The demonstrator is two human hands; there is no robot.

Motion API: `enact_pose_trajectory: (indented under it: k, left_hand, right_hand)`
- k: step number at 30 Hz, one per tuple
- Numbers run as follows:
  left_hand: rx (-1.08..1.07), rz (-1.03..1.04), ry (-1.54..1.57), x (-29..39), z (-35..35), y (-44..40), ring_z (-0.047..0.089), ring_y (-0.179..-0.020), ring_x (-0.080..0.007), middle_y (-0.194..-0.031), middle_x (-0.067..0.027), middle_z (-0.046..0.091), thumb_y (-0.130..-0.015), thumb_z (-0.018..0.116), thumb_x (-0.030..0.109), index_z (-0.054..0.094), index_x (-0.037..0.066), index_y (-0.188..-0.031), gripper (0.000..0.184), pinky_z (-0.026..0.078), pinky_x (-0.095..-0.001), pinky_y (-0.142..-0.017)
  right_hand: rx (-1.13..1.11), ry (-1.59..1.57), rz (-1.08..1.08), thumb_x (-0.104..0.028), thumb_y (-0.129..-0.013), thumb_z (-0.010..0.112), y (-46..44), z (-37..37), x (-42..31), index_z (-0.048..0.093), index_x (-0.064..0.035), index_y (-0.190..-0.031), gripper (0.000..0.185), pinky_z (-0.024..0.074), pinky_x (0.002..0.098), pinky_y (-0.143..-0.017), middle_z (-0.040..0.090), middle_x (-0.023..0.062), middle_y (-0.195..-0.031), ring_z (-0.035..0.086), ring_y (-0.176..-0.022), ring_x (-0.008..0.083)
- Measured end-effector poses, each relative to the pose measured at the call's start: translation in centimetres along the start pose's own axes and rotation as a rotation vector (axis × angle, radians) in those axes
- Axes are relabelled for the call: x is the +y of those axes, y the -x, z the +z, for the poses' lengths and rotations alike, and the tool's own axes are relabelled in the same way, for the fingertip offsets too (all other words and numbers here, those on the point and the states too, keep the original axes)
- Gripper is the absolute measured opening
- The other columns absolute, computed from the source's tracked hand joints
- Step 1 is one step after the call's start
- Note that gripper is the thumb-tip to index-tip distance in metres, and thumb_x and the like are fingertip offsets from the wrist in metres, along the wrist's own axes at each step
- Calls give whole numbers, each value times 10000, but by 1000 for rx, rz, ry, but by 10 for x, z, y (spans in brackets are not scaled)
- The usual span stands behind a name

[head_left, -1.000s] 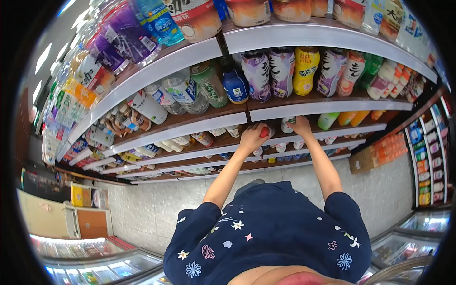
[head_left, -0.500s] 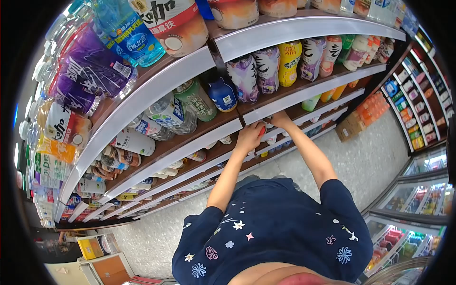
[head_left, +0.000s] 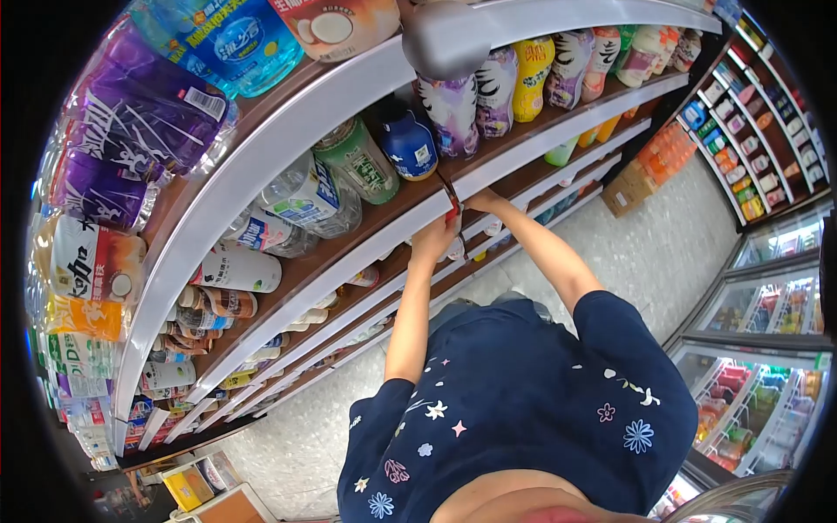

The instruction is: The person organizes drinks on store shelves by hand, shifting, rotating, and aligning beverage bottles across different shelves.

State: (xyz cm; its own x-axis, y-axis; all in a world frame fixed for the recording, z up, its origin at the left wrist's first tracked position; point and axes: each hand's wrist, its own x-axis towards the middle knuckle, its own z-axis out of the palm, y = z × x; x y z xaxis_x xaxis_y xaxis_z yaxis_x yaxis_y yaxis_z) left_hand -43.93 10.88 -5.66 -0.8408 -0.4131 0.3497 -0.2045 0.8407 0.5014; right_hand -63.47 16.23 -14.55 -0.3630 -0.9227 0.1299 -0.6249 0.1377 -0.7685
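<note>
My left hand (head_left: 433, 237) is at the shelf's middle divider, its fingers wrapped round a bottle with a red cap (head_left: 452, 216). Right beside it, my right hand (head_left: 480, 202) reaches in under the shelf edge (head_left: 523, 159); its fingertips are hidden, and what they touch does not show. Above my hands stand a dark blue bottle (head_left: 409, 148) and a white and purple bottle (head_left: 450, 113). A green-labelled bottle (head_left: 357, 161) is up and to the left of my left hand.
Large purple bottles (head_left: 148, 105) fill the upper left shelf. Cartons (head_left: 623, 189) stand on the floor at the shelf's right end, below orange packs (head_left: 667, 157). Glass-door coolers (head_left: 767, 301) line the right side, and another stocked shelf (head_left: 767, 131) is behind.
The view has swung, and the shelves now slope more steeply. My right hand has come in close to my left and gone deeper under the shelf edge. The white bottle near it is no longer visible.
</note>
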Motion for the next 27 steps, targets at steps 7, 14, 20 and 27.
enact_pose_trajectory:
  k: [7, 14, 20, 27]
  left_hand:
    - [-86, -102, -14, -2, -5, 5, 591, -1029, -386, -1096, -191, 633, -821, 660, 232, 604, 83, -1191, 402, 454, -456, -884]
    - [-101, -130, -55, 21, 17, -16, 628, -953, -357, -1035, -174, 666, -829, 662, 246, 641, 82, -1127, 341, 477, -445, -838]
    - [71, -139, 4, 60, 55, -61, 642, -870, -361, -921, -178, 676, -829, 660, 257, 661, 58, -1046, 295, 495, -445, -755]
    - [109, -135, -186, 50, 118, -98, 663, -837, -343, -886, -153, 695, -800, 666, 225, 710, 84, -958, 217, 506, -447, -742]
  right_hand:
    - [330, -645, 297, -210, -847, 704, 55, 25, 12, 506, 13, -1277, 524, 527, 278, -697, 682, 153, -1037, 656, -830, 167]
    - [347, -728, 372, -99, -856, 639, 120, -12, 73, 617, 67, -1070, 272, 527, 279, -689, 680, 107, -908, 659, -776, 160]
    - [301, -718, 479, -75, -866, 598, 156, -74, 108, 609, 72, -1066, 248, 548, 297, -707, 676, 128, -928, 663, -837, 191]
    - [387, -738, 455, -102, -922, 584, 159, -132, 160, 607, 49, -1080, 220, 544, 285, -721, 674, 116, -944, 663, -872, 185]
